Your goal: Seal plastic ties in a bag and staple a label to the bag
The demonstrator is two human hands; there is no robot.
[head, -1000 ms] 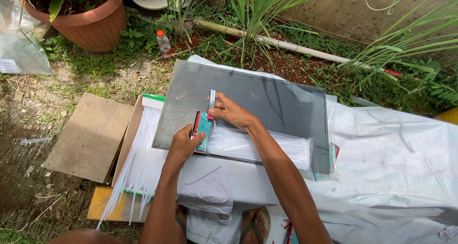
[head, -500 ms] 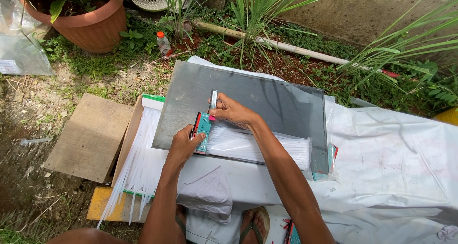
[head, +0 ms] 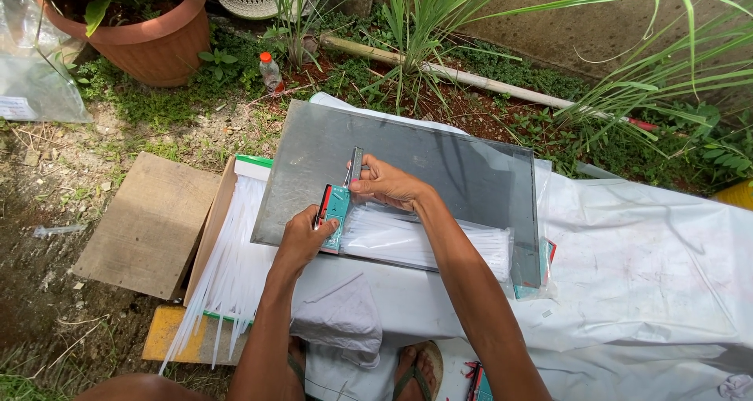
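Pinching a clear packet (head: 423, 240) (of white strips), left hand (head: 302, 240) and right hand (head: 388, 183)

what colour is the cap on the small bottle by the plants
Orange-red, on the clear bottle; the head view shows it.

Smooth, glossy glass sheet (head: 439, 166) (dimly reflective) lies over white cloth (head: 651, 268) beside rough matt board (head: 149, 224).

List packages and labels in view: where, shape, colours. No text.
Clear bag of white cable ties, on the grey sheet; teal-and-red header card pinched by left hand, right hand at its top.
Open cardboard box, left of sheet, loose white ties inside.
Clear plastic bag, far left.
Small bottle, orange cap.
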